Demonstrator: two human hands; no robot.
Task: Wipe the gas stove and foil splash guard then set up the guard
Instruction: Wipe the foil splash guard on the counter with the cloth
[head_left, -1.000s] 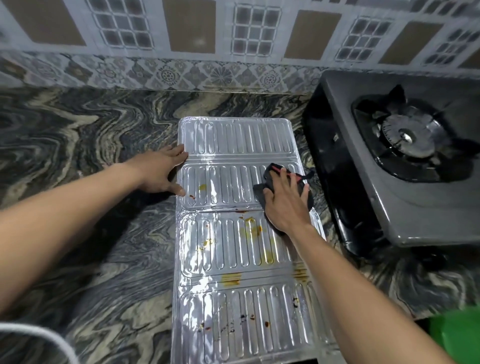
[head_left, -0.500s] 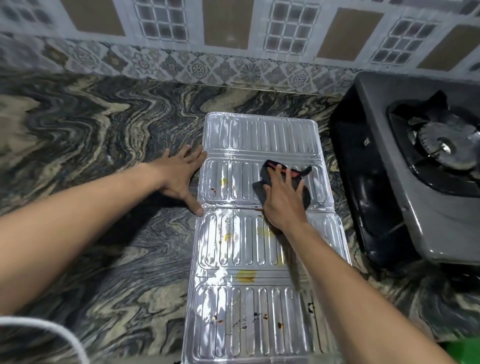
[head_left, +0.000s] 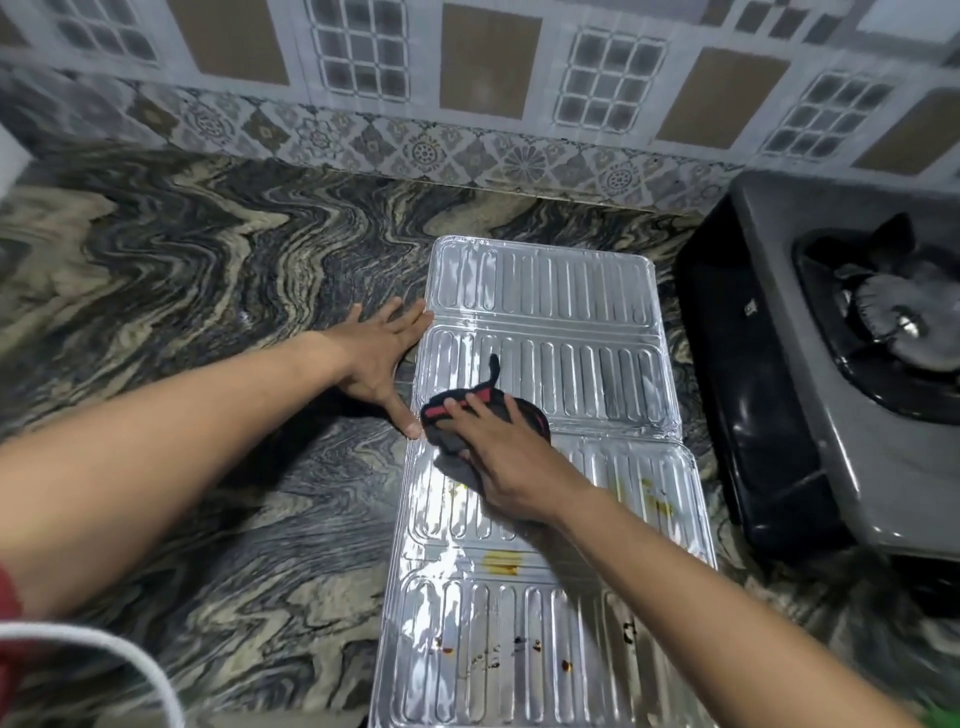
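Observation:
The foil splash guard (head_left: 545, 306) lies flat on the marble counter, unfolded into several ribbed panels; the nearer panels carry yellow and dark red stains. My right hand (head_left: 506, 460) presses a dark cloth with a red stripe (head_left: 457, 421) onto the left side of the guard, at the fold between two middle panels. My left hand (head_left: 382, 356) lies flat, fingers spread, on the counter against the guard's left edge. The grey gas stove (head_left: 810, 415) stands to the right, with its black burner grate (head_left: 893, 322) partly cut off by the frame edge.
The dark swirled marble counter (head_left: 218, 291) stretches to the left and back. A patterned tile wall (head_left: 467, 104) rises behind it. A white cable (head_left: 130, 660) curves across the lower left corner. A bit of green shows at the bottom right corner.
My right hand has slid the cloth leftward across the guard toward its left edge. The yellow stains on the second panel are gone. The view has shifted left, pushing the stove toward the right edge.

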